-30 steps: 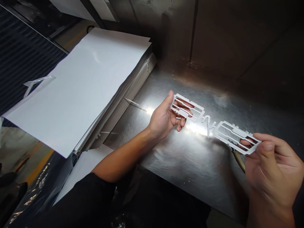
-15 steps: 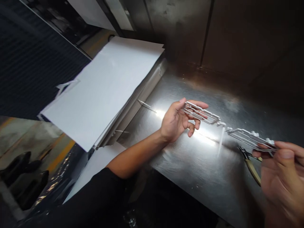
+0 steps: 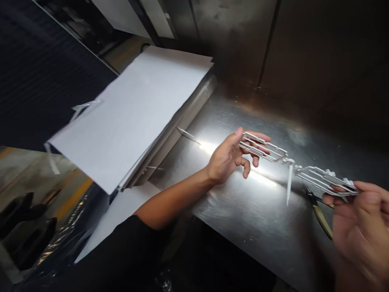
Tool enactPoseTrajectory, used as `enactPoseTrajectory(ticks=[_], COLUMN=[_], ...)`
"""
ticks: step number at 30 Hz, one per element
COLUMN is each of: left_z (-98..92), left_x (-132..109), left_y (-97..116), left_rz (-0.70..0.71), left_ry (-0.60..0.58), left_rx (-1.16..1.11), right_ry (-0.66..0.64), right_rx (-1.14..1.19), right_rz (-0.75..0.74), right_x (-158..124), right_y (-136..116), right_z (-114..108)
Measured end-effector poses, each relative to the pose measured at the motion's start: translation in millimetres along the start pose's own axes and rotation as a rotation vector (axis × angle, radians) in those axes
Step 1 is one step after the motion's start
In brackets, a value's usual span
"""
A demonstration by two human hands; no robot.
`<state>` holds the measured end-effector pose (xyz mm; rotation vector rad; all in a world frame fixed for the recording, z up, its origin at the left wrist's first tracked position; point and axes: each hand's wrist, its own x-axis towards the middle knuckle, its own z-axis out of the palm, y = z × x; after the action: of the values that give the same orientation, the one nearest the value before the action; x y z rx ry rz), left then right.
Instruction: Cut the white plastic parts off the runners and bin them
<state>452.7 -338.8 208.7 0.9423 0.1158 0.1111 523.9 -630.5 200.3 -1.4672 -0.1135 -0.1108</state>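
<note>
Between my two hands hangs a white moulded plastic part (image 3: 316,175), made of two slotted frames joined by a thin runner with a sprue (image 3: 289,184) pointing down. My left hand (image 3: 229,158) pinches the far end of the left frame with thumb and fingers, its lower fingers curled free. My right hand (image 3: 361,219) grips the outer end of the right frame, thumb on the near side. Beneath the right frame, a pair of nippers (image 3: 321,219) with pale handles lies on the metal table (image 3: 261,227), partly covered by my right hand.
To the left is a stack topped with a white sheet (image 3: 130,109). Thin white sprues (image 3: 188,135) stick out from its side onto the table. A metal wall (image 3: 231,40) rises behind. A dark ribbed surface (image 3: 45,81) stands at far left.
The plastic part and my left hand have shifted slightly right in view. The part is turned a little, so its slots and sprue show more clearly. Both hands keep their hold.
</note>
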Motion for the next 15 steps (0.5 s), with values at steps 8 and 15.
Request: enactPoseTrajectory(ticks=[8, 15], left_z=[4.4, 4.4], left_x=[0, 0], left_y=[4, 2], left_rz=[-0.001, 0.038], left_ry=[0.096, 0.081], left_rx=[0.064, 0.084], right_ry=[-0.102, -0.129], right_rx=[-0.026, -0.008], right_rz=[0.006, 0.019], right_x=[-6, -7], right_y=[-20, -20], right_z=[13, 12])
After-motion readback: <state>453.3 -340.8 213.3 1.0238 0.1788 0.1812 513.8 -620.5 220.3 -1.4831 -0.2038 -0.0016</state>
